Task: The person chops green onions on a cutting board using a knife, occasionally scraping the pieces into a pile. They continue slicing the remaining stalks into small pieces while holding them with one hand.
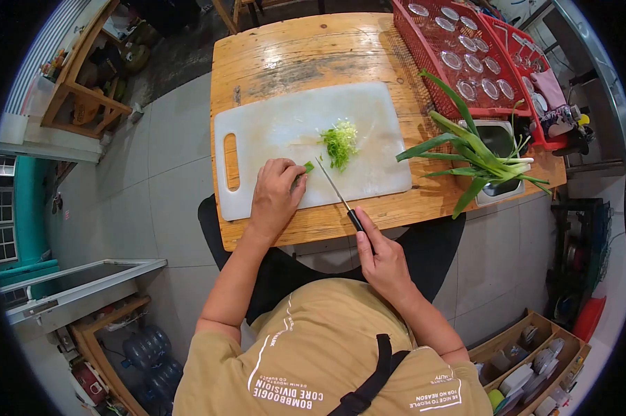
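On the white cutting board at the near edge of the counter, the left hand pinches a green onion stub under curled fingertips, steadying it beside the knife, whose black handle the right hand grips closed; chopped greens sit heaped clear of the blade. Whole stalks lie apart at the right by a red rack, and the shirt reads "BOMBOOGIE CORE DIVISION"
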Available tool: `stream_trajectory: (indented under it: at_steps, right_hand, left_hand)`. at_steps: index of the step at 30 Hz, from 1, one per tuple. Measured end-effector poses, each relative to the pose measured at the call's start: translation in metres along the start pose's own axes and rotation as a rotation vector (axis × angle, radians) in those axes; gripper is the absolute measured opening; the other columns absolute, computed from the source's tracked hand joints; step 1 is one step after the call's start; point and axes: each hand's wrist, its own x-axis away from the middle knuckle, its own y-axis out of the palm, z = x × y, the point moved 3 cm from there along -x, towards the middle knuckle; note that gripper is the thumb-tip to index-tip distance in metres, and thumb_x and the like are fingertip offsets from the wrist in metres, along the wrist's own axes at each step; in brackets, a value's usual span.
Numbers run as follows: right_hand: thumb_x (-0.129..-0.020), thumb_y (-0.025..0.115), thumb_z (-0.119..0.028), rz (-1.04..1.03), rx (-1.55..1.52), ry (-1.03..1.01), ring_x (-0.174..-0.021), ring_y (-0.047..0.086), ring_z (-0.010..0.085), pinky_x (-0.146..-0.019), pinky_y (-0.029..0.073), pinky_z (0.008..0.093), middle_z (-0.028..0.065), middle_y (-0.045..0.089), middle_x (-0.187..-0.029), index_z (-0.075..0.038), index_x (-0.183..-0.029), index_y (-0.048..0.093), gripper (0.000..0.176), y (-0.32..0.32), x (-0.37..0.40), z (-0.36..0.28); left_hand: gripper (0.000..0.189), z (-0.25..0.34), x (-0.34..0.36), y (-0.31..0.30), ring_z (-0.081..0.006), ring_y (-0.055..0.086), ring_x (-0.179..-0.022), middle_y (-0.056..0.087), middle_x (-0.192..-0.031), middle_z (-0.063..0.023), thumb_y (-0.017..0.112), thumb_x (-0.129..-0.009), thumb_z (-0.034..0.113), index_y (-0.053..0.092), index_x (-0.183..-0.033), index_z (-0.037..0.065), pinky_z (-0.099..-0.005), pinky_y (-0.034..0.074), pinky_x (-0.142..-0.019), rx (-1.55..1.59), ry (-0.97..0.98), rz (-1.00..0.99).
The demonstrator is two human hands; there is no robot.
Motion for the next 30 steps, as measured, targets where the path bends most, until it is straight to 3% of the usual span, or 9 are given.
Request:
stream_trajectory:
  at_steps: [10, 30]
  right_hand:
    - [-0.114, 0.062, -0.018, 0.044, 0.049, -0.057, -0.081, 0.073, 0.0440, -0.073, 0.059, 0.0507, 0.0224, 0.075, -0.097, -0.018, -0.167, 0.053, 0.054, 0.003, -0.001, -0.001]
    - [-0.113, 0.063, -0.018, -0.003, 0.101, -0.050, -0.077, 0.074, 0.0421, -0.070, 0.059, 0.0512, 0.0219, 0.075, -0.094, -0.018, -0.168, 0.051, 0.057, 0.014, 0.000, 0.000]
  left_hand:
    - [0.024, 0.007, -0.006, 0.004, -0.0339, 0.067, -0.107, 0.070, -0.111, -0.0138, 0.081, -0.091, -0.001, 0.078, -0.115, 0.000, -0.0449, 0.056, -0.095, 0.039, 0.031, -0.010]
    - [0.020, 0.006, -0.007, 0.010, -0.0318, 0.065, -0.106, 0.067, -0.108, -0.0125, 0.078, -0.092, 0.000, 0.079, -0.112, -0.001, -0.0435, 0.056, -0.096, 0.038, 0.027, -0.034]
